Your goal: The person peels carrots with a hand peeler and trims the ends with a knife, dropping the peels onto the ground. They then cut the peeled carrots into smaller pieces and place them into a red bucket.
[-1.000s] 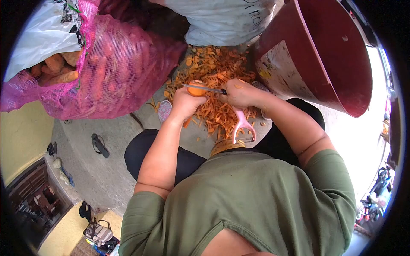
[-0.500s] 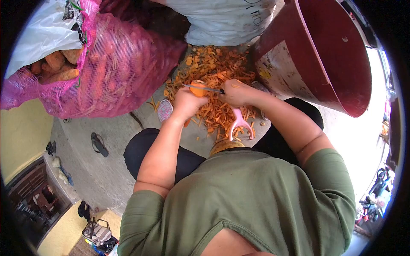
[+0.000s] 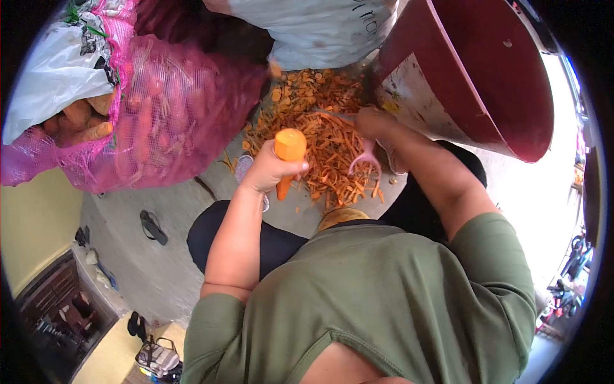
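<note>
My left hand [image 3: 272, 168] is wrapped round an orange carrot [image 3: 290, 144], whose flat cut top faces up and whose lower part sticks out below the fist. Over the peelings, my right hand [image 3: 373, 123] is closed on a knife [image 3: 336, 115], its blade pointing left, away from the carrot. A pink peeler [image 3: 366, 160] hangs just below that same hand, its handle partly hidden by the fingers. Orange peelings and round slices [image 3: 332, 144] are heaped on the floor under both hands.
A pink mesh sack [image 3: 173, 109] full of carrots stands at the left. White sacks [image 3: 326, 32] are at the top. A large dark red bucket [image 3: 441, 70] leans at the upper right. A dark sandal [image 3: 153, 228] lies on the floor [image 3: 141, 269] at the left.
The knife has moved off the carrot, to the right with my right hand. The carrot's cut top now shows. A small blurred orange piece has appeared above the heap, near the white sack.
</note>
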### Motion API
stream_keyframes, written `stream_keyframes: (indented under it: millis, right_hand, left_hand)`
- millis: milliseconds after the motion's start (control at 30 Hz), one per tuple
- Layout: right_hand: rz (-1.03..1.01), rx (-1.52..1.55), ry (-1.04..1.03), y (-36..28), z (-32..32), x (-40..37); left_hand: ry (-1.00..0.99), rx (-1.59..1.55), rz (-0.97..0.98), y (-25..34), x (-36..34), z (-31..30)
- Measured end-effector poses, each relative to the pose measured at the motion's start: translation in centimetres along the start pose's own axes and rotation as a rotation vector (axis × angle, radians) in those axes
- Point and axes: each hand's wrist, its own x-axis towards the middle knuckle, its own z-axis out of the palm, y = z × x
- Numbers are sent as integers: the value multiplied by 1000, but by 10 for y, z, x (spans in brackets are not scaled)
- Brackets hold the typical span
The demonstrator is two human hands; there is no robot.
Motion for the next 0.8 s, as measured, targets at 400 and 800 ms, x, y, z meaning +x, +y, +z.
stream_keyframes:
  millis: [400, 800]
  right_hand:
    - [-173, 182, 28, -70, -28, -27]
    - [-73, 113, 52, -59, -16, -20]
  left_hand:
    - [260, 299, 192, -18, 20, -7]
    - [321, 467, 69, -15, 17, -3]
